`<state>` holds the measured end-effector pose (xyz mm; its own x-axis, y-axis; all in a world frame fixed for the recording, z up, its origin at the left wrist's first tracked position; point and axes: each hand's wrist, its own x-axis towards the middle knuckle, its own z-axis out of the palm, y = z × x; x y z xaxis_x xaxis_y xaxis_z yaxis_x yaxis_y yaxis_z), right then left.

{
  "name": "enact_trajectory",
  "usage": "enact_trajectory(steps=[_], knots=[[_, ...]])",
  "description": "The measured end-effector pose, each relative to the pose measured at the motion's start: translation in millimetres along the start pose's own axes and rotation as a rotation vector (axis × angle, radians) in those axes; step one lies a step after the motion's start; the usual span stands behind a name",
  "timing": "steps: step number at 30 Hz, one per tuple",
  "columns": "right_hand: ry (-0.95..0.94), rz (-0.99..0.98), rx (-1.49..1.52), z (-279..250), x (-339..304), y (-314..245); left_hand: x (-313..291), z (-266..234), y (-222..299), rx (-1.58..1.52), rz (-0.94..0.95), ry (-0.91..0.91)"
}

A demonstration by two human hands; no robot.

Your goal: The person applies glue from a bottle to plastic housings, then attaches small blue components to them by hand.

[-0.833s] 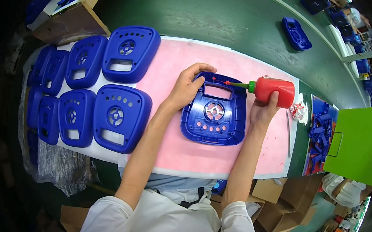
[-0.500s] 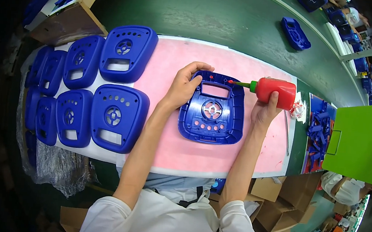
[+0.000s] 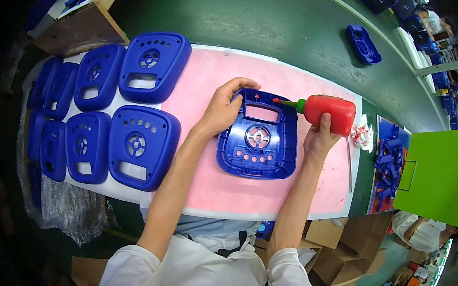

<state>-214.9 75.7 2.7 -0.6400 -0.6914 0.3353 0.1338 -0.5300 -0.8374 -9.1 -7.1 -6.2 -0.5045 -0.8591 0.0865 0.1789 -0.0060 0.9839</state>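
Observation:
A blue plastic housing (image 3: 233, 155) lies on the pink sheet in front of me, its ribbed inner side facing up. My left hand (image 3: 225, 105) grips its upper left edge, thumb inside the rim and fingers around the outside. In my right hand (image 3: 320, 139) is a red squeeze bottle (image 3: 328, 113) with a green collar and a thin nozzle, held on its side. The nozzle tip is at a small post near the housing's upper right, where a red spot shows. Another red spot marks a post farther left along the top edge.
Several finished-side-up blue housings (image 3: 144, 149) stand in rows at the left. On the right are a crumpled stained tissue (image 3: 361, 134), a thin metal rod (image 3: 349, 164), a tray of small blue parts (image 3: 389, 168) and a green panel (image 3: 444, 175). Cardboard boxes (image 3: 347, 251) sit below.
The picture has shifted slightly, moving most things a little left. The bottle, with its nozzle at the upper right post, has moved slightly left relative to the housing. My left hand keeps its hold.

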Motion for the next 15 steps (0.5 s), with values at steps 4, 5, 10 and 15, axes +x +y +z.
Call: enact_trajectory(steps=[4, 5, 10, 15], knots=[[-0.002, -0.054, -0.011, 0, -1, -6, 0, 1, 0, 0.023, 0.014, 0.019], [-0.003, -0.058, -0.014, -1, 0, -6, 0, 1, -1, 0.046, 0.026, 0.025], [0.024, -0.044, -0.034, -6, 0, 1, -1, 1, 3, 0.004, -0.004, 0.014], [0.033, 0.015, -0.047, -6, 1, 5, 0, 3, 4, 0.041, -0.004, 0.019]])
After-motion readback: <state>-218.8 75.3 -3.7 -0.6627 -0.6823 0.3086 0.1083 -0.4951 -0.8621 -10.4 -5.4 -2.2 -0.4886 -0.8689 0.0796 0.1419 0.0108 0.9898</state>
